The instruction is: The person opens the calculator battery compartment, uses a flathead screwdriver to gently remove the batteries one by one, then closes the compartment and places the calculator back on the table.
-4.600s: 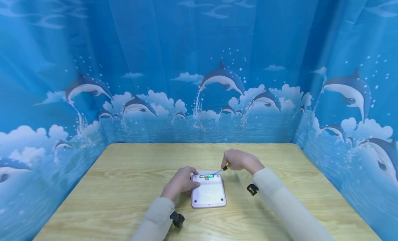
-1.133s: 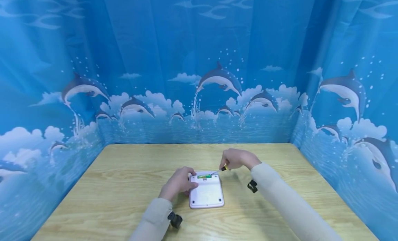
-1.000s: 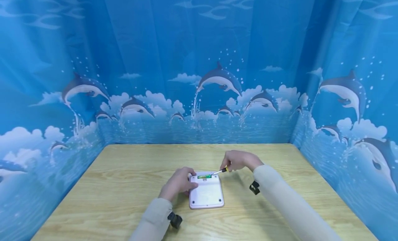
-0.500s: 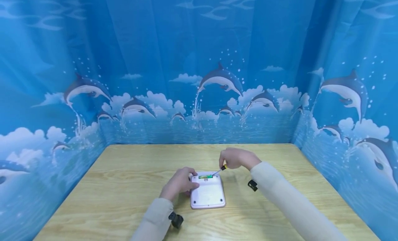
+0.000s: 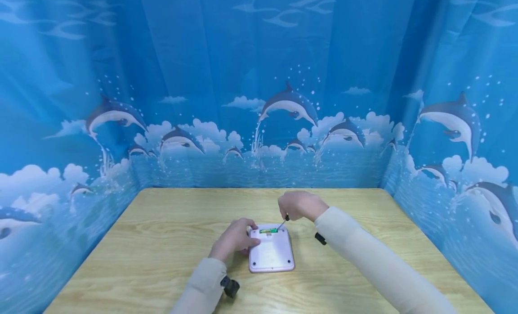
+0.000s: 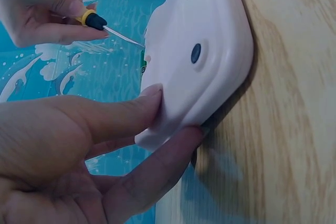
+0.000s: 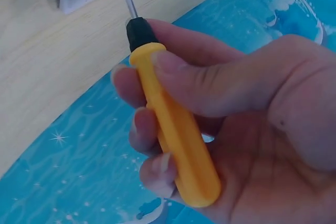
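The white gadget [image 5: 272, 253] is lying midway between the left and right edges of the tabletop [image 5: 182, 224]. The right hand [image 5: 298, 205] is reaching farther left than before, its curled fingers holding the screwdriver [image 7: 178, 140] steeper. The left hand [image 5: 234, 236] is pinching the gadget's left side. One gadget, one screwdriver and one green battery [image 5: 269, 231] are showing.

Your left sleeve [image 5: 199, 287] and right sleeve [image 5: 376, 260] are plain, cream and long; you wear a boxy black left camera [image 5: 230, 287] and a black right camera [image 5: 320, 239].
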`<state>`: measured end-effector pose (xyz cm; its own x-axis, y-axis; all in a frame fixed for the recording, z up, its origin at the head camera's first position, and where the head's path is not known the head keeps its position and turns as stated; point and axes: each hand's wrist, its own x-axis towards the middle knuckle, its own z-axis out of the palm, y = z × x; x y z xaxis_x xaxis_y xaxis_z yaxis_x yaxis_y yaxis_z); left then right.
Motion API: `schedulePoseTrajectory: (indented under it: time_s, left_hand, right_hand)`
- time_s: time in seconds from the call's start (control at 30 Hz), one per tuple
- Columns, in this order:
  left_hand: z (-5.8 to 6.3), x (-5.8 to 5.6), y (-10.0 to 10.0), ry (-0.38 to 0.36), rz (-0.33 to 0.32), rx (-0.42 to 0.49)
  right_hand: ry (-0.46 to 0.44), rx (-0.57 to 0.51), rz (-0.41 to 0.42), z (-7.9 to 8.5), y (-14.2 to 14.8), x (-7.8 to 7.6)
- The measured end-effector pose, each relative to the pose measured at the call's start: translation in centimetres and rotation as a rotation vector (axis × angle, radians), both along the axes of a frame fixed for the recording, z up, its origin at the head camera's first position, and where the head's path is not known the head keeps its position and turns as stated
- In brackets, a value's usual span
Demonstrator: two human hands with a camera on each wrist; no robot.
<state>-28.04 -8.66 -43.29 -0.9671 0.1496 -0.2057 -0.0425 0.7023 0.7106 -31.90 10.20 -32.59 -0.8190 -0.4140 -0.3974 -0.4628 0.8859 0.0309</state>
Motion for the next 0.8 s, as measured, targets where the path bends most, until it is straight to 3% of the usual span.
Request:
schedulePoseTrajectory:
  time_s: [0.17,0.43,0.8]
  left_hand:
    - [0.1,0.0,0.0,0.006,0.000,-0.007]
    - [0.0,0.1,0.0,0.009,-0.010,0.000]
    - [0.1,0.1,0.0,-0.009,0.001,0.006]
  right_hand:
    - [0.021,0.043,0.032,0.1,-0.9,0.1]
    - [0.064,0.102,0.016,-0.1,-1.9,0.2]
    - [0.162,0.240,0.091,0.0,-3.5,0.8]
